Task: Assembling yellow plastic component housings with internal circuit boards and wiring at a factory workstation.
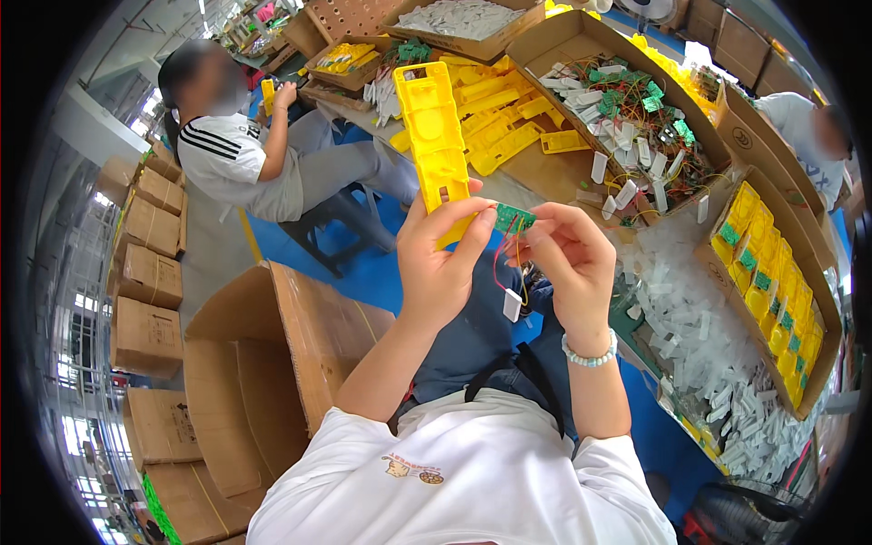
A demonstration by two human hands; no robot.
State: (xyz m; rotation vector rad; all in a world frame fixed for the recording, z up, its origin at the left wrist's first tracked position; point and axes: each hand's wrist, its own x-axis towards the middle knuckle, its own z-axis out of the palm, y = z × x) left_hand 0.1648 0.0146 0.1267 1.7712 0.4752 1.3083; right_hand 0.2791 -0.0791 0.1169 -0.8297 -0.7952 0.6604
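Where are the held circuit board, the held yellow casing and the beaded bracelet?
Circuit board (pixel 514 220): head view, green face.
Yellow casing (pixel 436 132): head view, inner side.
Beaded bracelet (pixel 590 361): head view, front beads.

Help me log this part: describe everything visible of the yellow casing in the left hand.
The yellow casing is a long, narrow, plastic-looking tray with raised rims, cross-ribs and a cutout toward each end. Its hollow side faces the camera and looks unfilled. The left hand grips its near end, partly covering it; the far end points away, leaning slightly left.
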